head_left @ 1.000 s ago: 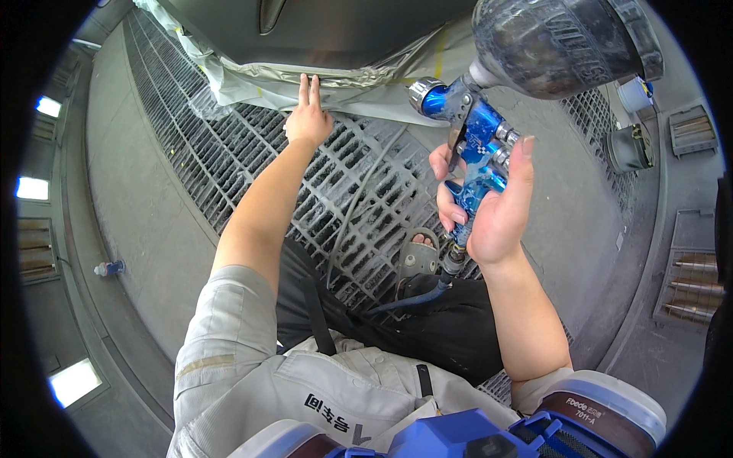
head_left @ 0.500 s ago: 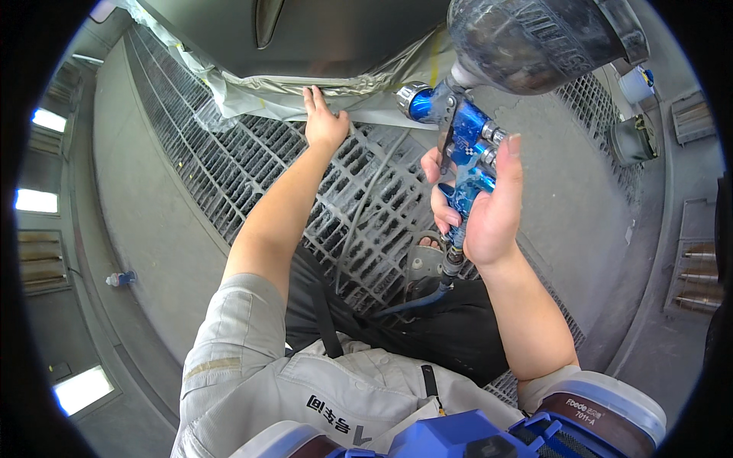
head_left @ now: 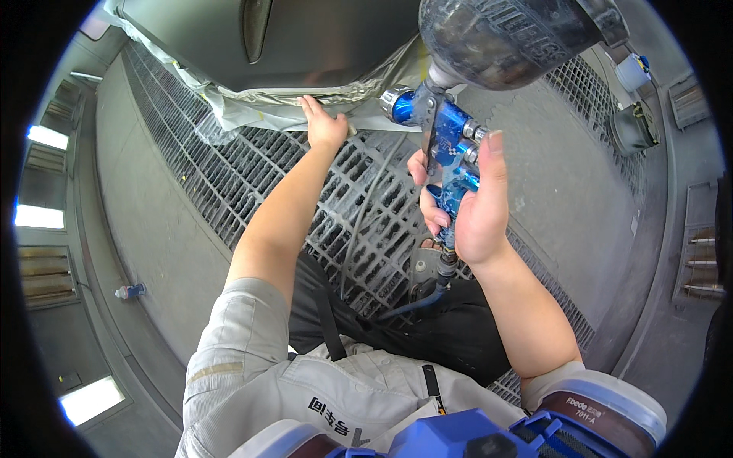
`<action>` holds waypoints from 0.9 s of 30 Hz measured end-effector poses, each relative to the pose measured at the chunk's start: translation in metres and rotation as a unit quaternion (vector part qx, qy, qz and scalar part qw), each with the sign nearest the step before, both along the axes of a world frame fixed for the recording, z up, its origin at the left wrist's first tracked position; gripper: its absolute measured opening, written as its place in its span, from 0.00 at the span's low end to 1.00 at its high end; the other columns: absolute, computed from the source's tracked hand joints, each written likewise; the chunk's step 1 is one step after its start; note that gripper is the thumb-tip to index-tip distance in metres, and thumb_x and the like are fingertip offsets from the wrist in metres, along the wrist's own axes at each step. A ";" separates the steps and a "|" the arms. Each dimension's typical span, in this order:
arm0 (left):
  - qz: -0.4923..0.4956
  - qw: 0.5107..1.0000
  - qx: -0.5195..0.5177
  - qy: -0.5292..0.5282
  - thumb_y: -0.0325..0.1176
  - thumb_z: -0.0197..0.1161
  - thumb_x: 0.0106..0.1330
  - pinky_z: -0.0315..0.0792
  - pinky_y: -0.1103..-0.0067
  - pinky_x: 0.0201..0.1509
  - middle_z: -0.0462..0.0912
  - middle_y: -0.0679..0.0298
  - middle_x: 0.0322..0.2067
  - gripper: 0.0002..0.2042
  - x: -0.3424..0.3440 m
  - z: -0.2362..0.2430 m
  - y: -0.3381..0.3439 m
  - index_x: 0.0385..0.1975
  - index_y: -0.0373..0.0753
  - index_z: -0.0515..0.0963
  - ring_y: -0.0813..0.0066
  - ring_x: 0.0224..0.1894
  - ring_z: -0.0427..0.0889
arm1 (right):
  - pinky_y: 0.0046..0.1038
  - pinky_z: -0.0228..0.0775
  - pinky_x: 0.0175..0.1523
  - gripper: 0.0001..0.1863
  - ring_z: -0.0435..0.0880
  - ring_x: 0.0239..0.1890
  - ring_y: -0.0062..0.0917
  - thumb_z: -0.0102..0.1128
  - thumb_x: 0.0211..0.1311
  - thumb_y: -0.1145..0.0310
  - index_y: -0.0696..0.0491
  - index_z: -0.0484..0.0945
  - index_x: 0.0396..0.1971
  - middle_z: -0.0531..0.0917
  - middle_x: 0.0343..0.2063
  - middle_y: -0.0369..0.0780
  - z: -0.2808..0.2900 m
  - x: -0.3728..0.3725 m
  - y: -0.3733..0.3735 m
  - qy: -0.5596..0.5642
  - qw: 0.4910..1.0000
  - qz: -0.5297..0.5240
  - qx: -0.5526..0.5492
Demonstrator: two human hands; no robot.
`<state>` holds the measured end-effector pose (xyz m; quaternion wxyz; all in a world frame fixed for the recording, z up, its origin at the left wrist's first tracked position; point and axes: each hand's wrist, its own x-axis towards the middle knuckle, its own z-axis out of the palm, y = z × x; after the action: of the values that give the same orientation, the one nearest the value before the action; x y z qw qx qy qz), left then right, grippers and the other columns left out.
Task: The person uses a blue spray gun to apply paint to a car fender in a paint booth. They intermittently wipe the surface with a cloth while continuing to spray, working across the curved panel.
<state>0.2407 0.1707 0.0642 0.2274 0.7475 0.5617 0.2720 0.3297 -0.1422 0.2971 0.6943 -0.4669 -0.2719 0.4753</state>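
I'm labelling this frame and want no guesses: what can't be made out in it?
All in the head view:
Spray gun: part of its grip is hidden by the right hand.
Cup: partly cut off by the top edge; dark wall hides any contents.
Dark panel: cut off there too.
Left hand: fingertips too small to tell whether they press the silvery film.

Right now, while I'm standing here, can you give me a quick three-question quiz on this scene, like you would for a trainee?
1. Which hand holds the blue spray gun: left or right?
2. True or false: the left hand is at the pale sheeting along the lower edge of the dark panel.
3. Fill the blank: a bluish ____ runs from the bottom of the gun's handle.

Key: 1. The right hand. 2. True. 3. Hose.
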 end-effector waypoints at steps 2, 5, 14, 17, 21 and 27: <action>0.014 1.000 0.008 0.000 0.39 0.66 0.61 0.67 0.67 0.76 0.33 0.39 0.81 0.53 0.008 0.003 0.000 0.79 0.25 0.38 0.43 0.76 0.64 | 0.19 0.60 0.17 0.45 0.65 0.12 0.14 0.29 0.74 0.25 0.57 0.75 0.43 0.81 0.32 0.41 0.000 0.001 0.000 0.000 1.000 0.003 0.004; 0.040 0.997 -0.022 -0.066 0.39 0.66 0.61 0.64 0.68 0.78 0.32 0.39 0.81 0.53 0.022 0.001 0.003 0.79 0.25 0.39 0.42 0.78 0.58 | 0.19 0.60 0.17 0.45 0.65 0.12 0.14 0.29 0.74 0.25 0.58 0.75 0.41 0.81 0.32 0.41 0.000 0.002 -0.001 -0.009 1.000 0.007 0.008; 0.052 0.995 0.045 -0.072 0.37 0.69 0.60 0.66 0.64 0.76 0.47 0.42 0.79 0.47 -0.011 -0.002 -0.006 0.78 0.30 0.53 0.43 0.76 0.63 | 0.19 0.60 0.17 0.46 0.65 0.13 0.14 0.29 0.74 0.25 0.59 0.75 0.40 0.80 0.32 0.40 0.000 0.001 -0.001 -0.007 1.000 0.011 0.010; 0.097 0.986 0.063 -0.122 0.36 0.70 0.61 0.69 0.64 0.73 0.58 0.42 0.76 0.44 -0.019 0.001 0.005 0.76 0.30 0.57 0.45 0.73 0.69 | 0.19 0.60 0.17 0.46 0.65 0.12 0.14 0.29 0.74 0.25 0.59 0.75 0.40 0.80 0.32 0.40 0.001 0.000 -0.001 -0.014 1.000 0.011 0.010; 0.257 0.865 -0.147 -0.405 0.42 0.73 0.66 0.78 0.67 0.56 0.89 0.51 0.46 0.27 -0.014 0.016 0.027 0.58 0.28 0.77 0.59 0.46 0.87 | 0.19 0.60 0.17 0.45 0.65 0.12 0.14 0.29 0.75 0.25 0.58 0.74 0.41 0.80 0.32 0.40 0.003 -0.001 -0.002 -0.008 1.000 0.009 0.009; 0.336 0.799 -0.274 -0.416 0.45 0.79 0.60 0.79 0.64 0.54 0.87 0.54 0.52 0.26 -0.007 0.039 0.038 0.49 0.29 0.83 0.59 0.49 0.85 | 0.19 0.60 0.17 0.45 0.65 0.12 0.15 0.28 0.75 0.25 0.58 0.74 0.41 0.80 0.32 0.41 0.002 0.000 -0.004 -0.005 1.000 0.003 0.004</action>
<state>0.2336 0.2088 0.1028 0.5290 0.2329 0.6801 0.4510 0.3295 -0.1462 0.2994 0.6938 -0.4653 -0.2785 0.4739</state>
